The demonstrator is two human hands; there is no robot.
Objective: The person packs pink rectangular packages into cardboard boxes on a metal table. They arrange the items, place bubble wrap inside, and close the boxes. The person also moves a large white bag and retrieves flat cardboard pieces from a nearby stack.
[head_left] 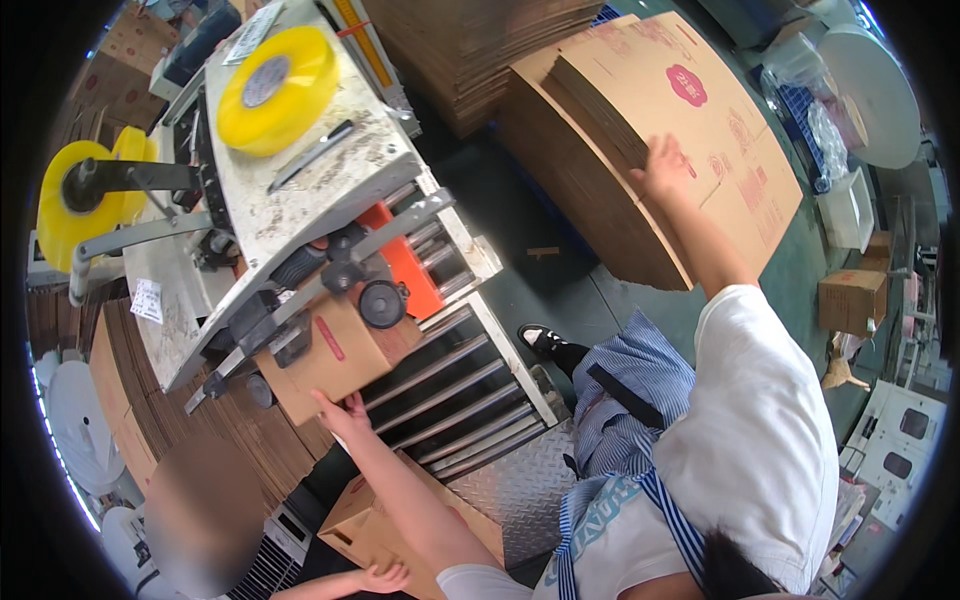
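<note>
On the roller conveyor, a closed brown cardboard box [335, 362] lies partly under the metal arms and black wheels of a carton-taping machine [370, 170]. My left hand [345, 415] grips the box's near end, its fingers over the edge. To the right, my right hand [663, 172] is open, fingers apart, at a stack of flattened cartons [745, 175] with a red mark on top. Whether it touches the top sheet I cannot tell. A large yellow tape roll [305, 85] and a utility knife [312, 155] lie on the machine's top plate.
Bare metal rollers [450, 385] run beside a tread plate [520, 490]. Another person's hand [385, 577] is near a carton [350, 515] at the lower left. More flattened cartons [460, 50] stand behind. Yellow tape rolls [70, 205] hang on the machine's left side.
</note>
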